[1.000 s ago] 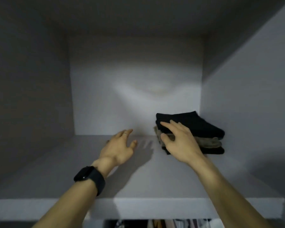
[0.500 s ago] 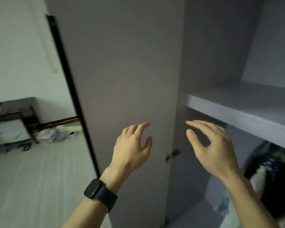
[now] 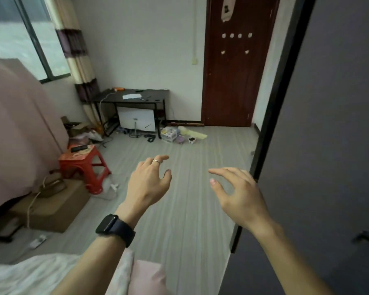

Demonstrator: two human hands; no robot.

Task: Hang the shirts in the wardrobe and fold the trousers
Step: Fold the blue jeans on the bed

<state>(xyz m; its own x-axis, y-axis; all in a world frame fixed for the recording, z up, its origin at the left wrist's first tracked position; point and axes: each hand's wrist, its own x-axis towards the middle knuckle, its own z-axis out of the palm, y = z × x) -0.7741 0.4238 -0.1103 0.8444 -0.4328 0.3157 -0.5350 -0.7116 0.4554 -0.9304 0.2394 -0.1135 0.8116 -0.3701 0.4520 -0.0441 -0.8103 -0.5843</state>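
Stool [image 3: 82, 165] left, desk [image 3: 134, 99] behind, wardrobe door [image 3: 332, 124] right

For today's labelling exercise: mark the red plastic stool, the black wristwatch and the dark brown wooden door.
red plastic stool [image 3: 79, 156]: head view, on its seat top.
black wristwatch [image 3: 107, 223]: head view, on its screen.
dark brown wooden door [image 3: 232, 81]: head view, on its middle panel.

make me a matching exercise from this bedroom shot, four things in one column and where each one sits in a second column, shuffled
Things:
1. red stool
2. black desk
3. smartwatch
4. brown door

Places:
A. on the left wrist
B. far wall, right of the desk
C. by the curtain, under the window corner
D. on the floor beside the pink-covered furniture

Pairs: 1-D, 2-C, 3-A, 4-B
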